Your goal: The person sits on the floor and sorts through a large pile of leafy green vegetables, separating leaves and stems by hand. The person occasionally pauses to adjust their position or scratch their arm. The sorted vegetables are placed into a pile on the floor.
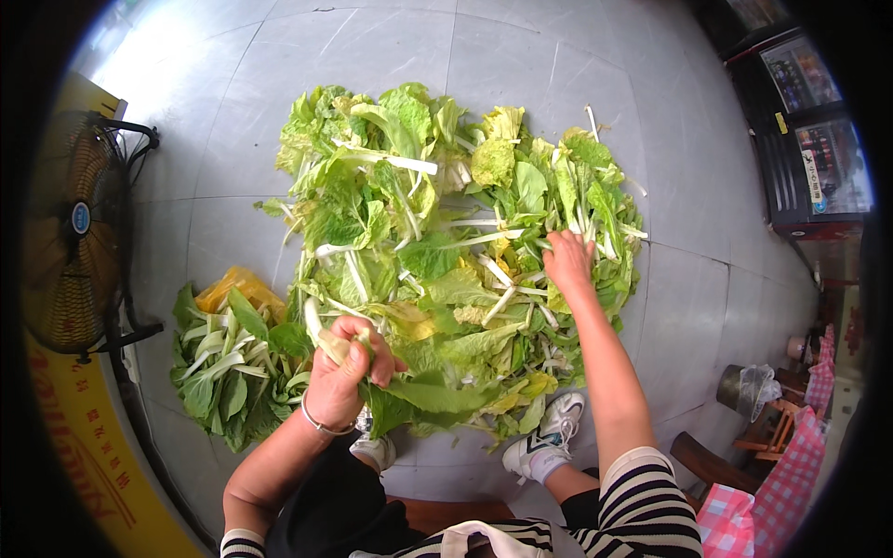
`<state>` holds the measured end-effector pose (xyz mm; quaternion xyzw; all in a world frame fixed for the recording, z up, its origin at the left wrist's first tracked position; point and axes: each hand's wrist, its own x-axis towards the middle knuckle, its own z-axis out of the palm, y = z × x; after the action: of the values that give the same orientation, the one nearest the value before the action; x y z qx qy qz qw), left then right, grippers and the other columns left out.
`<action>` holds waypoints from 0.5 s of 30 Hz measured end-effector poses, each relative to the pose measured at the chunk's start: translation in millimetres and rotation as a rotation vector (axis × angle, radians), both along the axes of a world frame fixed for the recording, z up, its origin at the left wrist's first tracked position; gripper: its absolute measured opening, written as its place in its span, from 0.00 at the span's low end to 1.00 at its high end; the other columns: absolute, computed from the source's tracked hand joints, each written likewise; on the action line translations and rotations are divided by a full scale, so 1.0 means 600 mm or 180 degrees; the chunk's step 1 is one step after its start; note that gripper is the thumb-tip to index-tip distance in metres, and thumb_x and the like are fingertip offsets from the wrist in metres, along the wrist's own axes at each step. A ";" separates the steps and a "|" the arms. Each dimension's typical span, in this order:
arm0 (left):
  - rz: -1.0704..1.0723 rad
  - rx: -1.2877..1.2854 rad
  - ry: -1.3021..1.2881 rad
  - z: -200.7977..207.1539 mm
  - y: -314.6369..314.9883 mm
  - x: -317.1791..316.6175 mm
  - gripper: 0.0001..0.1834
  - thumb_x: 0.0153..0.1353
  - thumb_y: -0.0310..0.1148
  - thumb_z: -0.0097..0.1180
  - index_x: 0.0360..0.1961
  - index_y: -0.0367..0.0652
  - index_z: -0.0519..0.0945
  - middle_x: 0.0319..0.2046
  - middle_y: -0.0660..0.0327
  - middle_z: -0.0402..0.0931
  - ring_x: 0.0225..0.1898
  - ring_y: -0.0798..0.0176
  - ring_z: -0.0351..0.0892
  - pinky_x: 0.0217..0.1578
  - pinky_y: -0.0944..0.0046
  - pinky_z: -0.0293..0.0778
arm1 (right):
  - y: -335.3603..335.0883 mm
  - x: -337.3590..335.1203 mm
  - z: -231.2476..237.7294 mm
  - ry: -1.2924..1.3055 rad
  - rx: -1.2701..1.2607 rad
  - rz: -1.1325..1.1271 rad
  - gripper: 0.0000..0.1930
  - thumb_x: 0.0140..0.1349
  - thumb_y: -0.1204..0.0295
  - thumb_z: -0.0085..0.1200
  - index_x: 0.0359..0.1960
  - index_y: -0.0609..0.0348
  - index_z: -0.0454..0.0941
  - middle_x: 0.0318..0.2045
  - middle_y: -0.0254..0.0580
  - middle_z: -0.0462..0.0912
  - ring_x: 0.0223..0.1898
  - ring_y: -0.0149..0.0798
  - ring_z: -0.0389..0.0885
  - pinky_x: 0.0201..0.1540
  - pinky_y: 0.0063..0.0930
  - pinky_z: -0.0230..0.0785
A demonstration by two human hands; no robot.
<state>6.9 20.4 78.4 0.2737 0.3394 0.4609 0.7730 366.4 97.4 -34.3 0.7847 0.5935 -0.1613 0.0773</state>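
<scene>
A wide pile of leafy greens (437, 256), with pale stalks and green to yellowing leaves, is spread over the floor in front of me. My left hand (346, 363) is closed round a leafy green (446, 394); its white stalk end sticks up past the fingers and its leaf hangs to the right. On the pile's right side, my right hand (569, 262) reaches down with fingers bent together on a leafy green's stalk among the leaves. To the left lies a smaller heap of darker greens (233, 386), beside a yellow plastic bag (244, 288).
A large black floor fan (79, 223) stands at the left, near a yellow panel (93, 446). Glass-fronted display coolers (805, 130) are at the far right. Closer on the right are a bin (741, 391) and pink checked cloth (786, 479). My shoes (551, 435) touch the pile's near edge.
</scene>
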 end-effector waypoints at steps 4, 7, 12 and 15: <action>-0.0143 -0.0203 0.0433 0.000 -0.019 -0.007 0.13 0.60 0.39 0.60 0.35 0.44 0.70 0.20 0.66 0.68 0.22 0.69 0.68 0.36 0.60 0.75 | -0.034 -0.008 0.058 0.0625 0.1522 -0.0257 0.11 0.58 0.69 0.57 0.41 0.59 0.79 0.43 0.43 0.77 0.49 0.42 0.72 0.55 0.38 0.60; -0.0074 -0.0534 0.0330 -0.004 -0.023 -0.004 0.12 0.60 0.38 0.60 0.33 0.43 0.71 0.20 0.66 0.68 0.21 0.70 0.67 0.35 0.62 0.75 | -0.073 -0.032 0.132 0.0724 0.2810 -0.0209 0.07 0.59 0.71 0.54 0.34 0.62 0.76 0.36 0.43 0.77 0.41 0.44 0.74 0.46 0.40 0.65; -0.0141 -0.1166 0.0207 -0.010 -0.032 0.018 0.18 0.67 0.40 0.50 0.48 0.37 0.74 0.36 0.55 0.80 0.36 0.61 0.80 0.43 0.59 0.75 | -0.159 -0.131 0.202 0.2027 0.1919 -0.0327 0.05 0.58 0.74 0.55 0.26 0.59 0.74 0.21 0.36 0.75 0.23 0.31 0.74 0.22 0.25 0.64; -0.0274 -0.1199 0.0184 -0.025 -0.039 0.030 0.24 0.68 0.44 0.48 0.57 0.37 0.70 0.46 0.52 0.79 0.48 0.58 0.78 0.51 0.59 0.71 | -0.203 -0.225 0.190 0.2091 0.1713 0.1074 0.05 0.53 0.78 0.58 0.24 0.58 0.73 0.20 0.36 0.75 0.22 0.33 0.73 0.24 0.30 0.65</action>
<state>25.1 -2.9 63.6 0.1516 0.4297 0.3477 0.8194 231.3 -24.6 79.6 0.5765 0.7269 -0.2268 -0.2965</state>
